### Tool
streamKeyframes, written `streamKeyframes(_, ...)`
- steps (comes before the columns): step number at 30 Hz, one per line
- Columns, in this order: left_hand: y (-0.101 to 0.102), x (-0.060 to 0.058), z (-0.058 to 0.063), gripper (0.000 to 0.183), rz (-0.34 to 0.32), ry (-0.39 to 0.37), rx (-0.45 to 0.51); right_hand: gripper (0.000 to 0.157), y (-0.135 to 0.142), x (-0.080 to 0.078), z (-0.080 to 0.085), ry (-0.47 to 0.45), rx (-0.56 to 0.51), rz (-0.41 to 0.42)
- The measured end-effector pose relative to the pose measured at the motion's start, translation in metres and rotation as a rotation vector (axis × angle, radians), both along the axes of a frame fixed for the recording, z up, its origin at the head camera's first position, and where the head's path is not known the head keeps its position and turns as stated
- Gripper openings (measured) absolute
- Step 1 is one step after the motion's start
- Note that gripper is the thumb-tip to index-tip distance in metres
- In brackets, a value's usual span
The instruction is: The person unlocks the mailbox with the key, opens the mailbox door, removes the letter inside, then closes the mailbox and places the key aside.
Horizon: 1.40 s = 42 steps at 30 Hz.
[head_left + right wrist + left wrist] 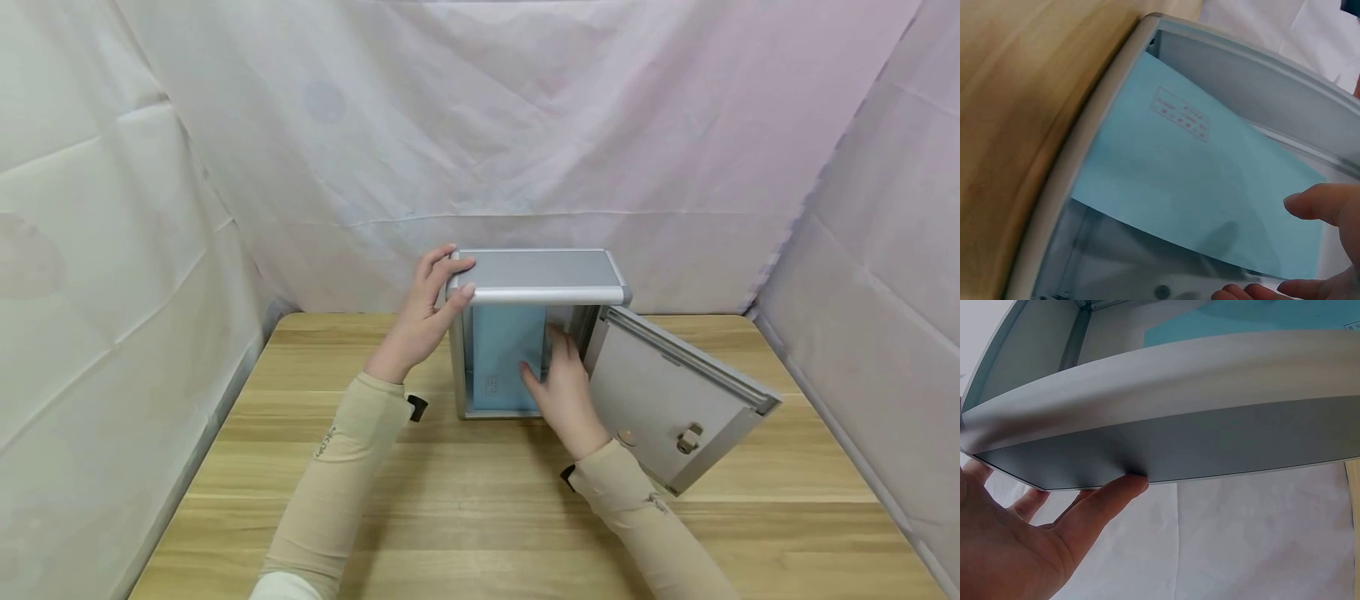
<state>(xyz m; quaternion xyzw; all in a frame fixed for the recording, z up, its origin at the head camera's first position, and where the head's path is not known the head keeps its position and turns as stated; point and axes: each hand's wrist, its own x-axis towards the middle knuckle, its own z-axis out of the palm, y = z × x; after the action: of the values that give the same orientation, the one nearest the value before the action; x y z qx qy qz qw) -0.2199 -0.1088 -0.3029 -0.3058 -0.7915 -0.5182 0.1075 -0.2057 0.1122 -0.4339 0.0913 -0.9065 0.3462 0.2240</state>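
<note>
A grey metal box (551, 268) stands upright on the table, its hinged door (660, 392) swung out to the right. My left hand (423, 321) grips the box's upper left corner, thumb on the front top edge. In the left wrist view, fingers (1094, 515) lie along the back edge of the side panel. Inside the box leans a light blue booklet (506, 358) with small red print near its lower end. My right hand (564, 392) reaches in beside the booklet's right edge. Its thumb (1319, 203) is over the booklet, apart from the fingers, with nothing pinched between.
A lock latch (688, 438) sits on the door's inner face, and the door juts out toward the front right. The wooden table (450, 517) runs on in front of the box. White cloth (480, 125) hangs behind and at both sides.
</note>
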Motion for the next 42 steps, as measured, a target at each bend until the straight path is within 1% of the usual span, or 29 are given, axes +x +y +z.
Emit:
streamKeyframes(3, 0.0, 0.002, 0.002, 0.04, -0.001, -0.008, -0.001, 0.07, 0.0, -0.003, -0.005, -0.049, -0.018, -0.011)
streamKeyframes(8, 0.001, 0.001, 0.001, 0.04, -0.005, -0.009, 0.002, 0.072, 0.0, -0.008, -0.012, -0.115, -0.035, -0.014)
streamKeyframes(14, 0.002, 0.0, 0.0, 0.04, -0.012, -0.005, 0.004, 0.07, 0.0, -0.011, -0.018, -0.111, -0.049, 0.001)
streamKeyframes(18, 0.003, 0.001, 0.001, 0.04, -0.009, -0.002, 0.002, 0.067, 0.0, -0.011, -0.018, -0.095, -0.067, 0.007)
streamKeyframes(30, 0.003, 0.001, 0.002, 0.039, -0.005, -0.011, 0.007, 0.044, -0.002, -0.01, -0.013, -0.009, -0.12, 0.018)
streamKeyframes(32, 0.003, 0.001, 0.002, 0.039, -0.005, -0.011, 0.007, 0.038, -0.003, -0.01, -0.012, 0.001, -0.132, 0.021)
streamKeyframes(37, 0.002, 0.002, 0.003, 0.039, 0.005, -0.009, -0.003, 0.02, -0.004, -0.009, -0.011, 0.019, -0.147, 0.05)
streamKeyframes(42, 0.001, 0.003, 0.004, 0.039, 0.007, -0.012, -0.008, 0.013, -0.003, -0.007, -0.01, 0.017, -0.153, 0.077)
